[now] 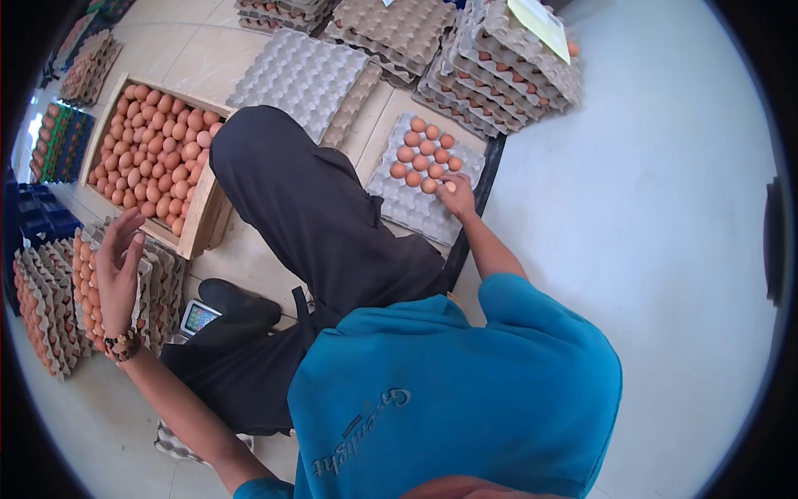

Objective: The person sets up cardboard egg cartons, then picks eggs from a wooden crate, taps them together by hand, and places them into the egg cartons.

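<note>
My right hand (pixel 457 200) is at the near right side of a grey egg tray (pixel 407 204), its fingers closed around an egg (pixel 450 187), only part of which shows. Several brown eggs (pixel 426 148) sit in rows in the cups of this tray, and its nearer cups hold none. My left hand (pixel 119 270) is raised at the left with its fingers apart and nothing in them. It hangs over a stack of egg-filled trays (pixel 86 283), close to the near corner of a wooden crate (pixel 199 229) heaped with brown eggs (pixel 154 150).
Stacks of grey empty trays (pixel 295 79) and egg-filled trays (pixel 499 75) stand at the back. Blue and green trays (pixel 62 143) are at the far left. A small device with a lit display (pixel 199 317) lies by my boot (pixel 241 303). A white surface (pixel 665 208) spans the right.
</note>
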`<state>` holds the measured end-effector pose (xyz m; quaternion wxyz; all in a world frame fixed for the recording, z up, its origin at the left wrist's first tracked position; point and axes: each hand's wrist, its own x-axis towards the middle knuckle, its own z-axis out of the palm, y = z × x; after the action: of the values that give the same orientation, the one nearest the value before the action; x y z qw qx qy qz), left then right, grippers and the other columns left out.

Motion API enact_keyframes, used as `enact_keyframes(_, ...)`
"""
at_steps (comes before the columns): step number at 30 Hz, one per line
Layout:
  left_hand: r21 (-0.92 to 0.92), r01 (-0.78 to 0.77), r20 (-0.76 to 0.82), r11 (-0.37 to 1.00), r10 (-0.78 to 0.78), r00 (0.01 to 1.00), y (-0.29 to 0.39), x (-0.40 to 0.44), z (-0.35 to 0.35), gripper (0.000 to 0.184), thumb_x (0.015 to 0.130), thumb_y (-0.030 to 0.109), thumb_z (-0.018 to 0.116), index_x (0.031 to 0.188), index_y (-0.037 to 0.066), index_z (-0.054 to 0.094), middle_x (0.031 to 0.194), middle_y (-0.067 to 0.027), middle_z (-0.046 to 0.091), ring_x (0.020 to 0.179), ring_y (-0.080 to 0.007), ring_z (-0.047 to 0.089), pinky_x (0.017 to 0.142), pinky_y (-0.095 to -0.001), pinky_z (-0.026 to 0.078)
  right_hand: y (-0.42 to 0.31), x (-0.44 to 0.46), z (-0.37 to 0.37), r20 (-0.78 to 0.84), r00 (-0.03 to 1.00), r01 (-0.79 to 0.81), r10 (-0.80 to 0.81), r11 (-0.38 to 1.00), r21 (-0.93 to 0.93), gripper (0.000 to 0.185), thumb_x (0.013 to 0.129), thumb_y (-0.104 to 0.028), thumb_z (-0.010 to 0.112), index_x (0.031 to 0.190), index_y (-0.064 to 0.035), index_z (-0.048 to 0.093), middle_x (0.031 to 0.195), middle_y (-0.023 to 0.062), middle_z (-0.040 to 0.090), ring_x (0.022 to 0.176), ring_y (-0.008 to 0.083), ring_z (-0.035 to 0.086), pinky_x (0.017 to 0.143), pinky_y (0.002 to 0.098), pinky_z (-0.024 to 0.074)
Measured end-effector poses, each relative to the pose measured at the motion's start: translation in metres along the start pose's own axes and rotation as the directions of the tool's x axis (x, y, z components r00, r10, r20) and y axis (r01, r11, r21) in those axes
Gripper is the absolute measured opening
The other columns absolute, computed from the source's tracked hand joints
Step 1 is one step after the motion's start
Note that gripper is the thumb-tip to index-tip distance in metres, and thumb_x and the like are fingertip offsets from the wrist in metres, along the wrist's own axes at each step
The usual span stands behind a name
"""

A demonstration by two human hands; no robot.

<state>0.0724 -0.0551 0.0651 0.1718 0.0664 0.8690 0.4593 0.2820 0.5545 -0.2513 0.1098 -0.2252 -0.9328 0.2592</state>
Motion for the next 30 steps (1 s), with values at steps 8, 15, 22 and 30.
enact_keyframes(8, 0.108, -0.008, -0.009, 0.994, 0.009, 1.000, -0.004, -0.009, 0.003, 0.039, 0.098, 0.015, 0.056, 0.135, 0.007, 0.051, 0.124, -0.0100, 0.060, 0.114, -0.0147, 0.056, 0.093, -0.0286, 0.047, -0.001, -0.024, -0.036, 0.496, 0.487, -0.813, 0.719, 0.166, 0.559, 0.032, 0.090, -0.043, 0.052, 0.097, -0.0121, 0.053, 0.072, 0.0042, 0.057, 0.056, 0.0172, 0.059, 0.041, 0.0296, 0.0410)
enact_keyframes(15, 0.083, -0.007, -0.004, 0.997, 0.008, 1.000, -0.001, -0.012, 0.005, 0.040, 0.098, 0.015, 0.056, 0.136, 0.006, 0.050, 0.124, -0.0111, 0.060, 0.113, -0.0153, 0.056, 0.094, -0.0285, 0.047, -0.010, -0.009, -0.027, 0.450, 0.532, -0.845, 0.717, 0.416, 0.337, 0.048, 0.088, -0.053, 0.056, 0.092, -0.0056, 0.062, 0.063, 0.0070, 0.060, 0.051, 0.0196, 0.062, 0.041, 0.0336, 0.0439)
enact_keyframes(22, 0.083, 0.026, -0.019, 0.996, -0.024, 1.000, -0.001, -0.015, 0.003, 0.041, 0.098, 0.012, 0.056, 0.137, 0.003, 0.049, 0.125, -0.0119, 0.059, 0.113, -0.0171, 0.056, 0.096, -0.0289, 0.045, 0.005, -0.001, -0.015, 0.136, 0.671, -0.735, 0.729, 0.678, -0.002, 0.040, 0.089, -0.042, 0.057, 0.091, -0.0033, 0.067, 0.068, 0.0075, 0.064, 0.051, 0.0209, 0.060, 0.043, 0.0352, 0.0480)
enact_keyframes(30, 0.154, 0.040, -0.003, 0.987, -0.040, 0.999, 0.000, -0.013, 0.004, 0.041, 0.098, 0.015, 0.055, 0.137, 0.005, 0.049, 0.125, -0.0112, 0.059, 0.112, -0.0156, 0.056, 0.094, -0.0279, 0.046, 0.027, -0.023, -0.024, 0.323, 0.511, -0.703, 0.797, 0.171, 0.690, 0.020, 0.085, -0.017, 0.059, 0.093, 0.0007, 0.061, 0.074, 0.0084, 0.063, 0.059, 0.0227, 0.061, 0.054, 0.0339, 0.0561)
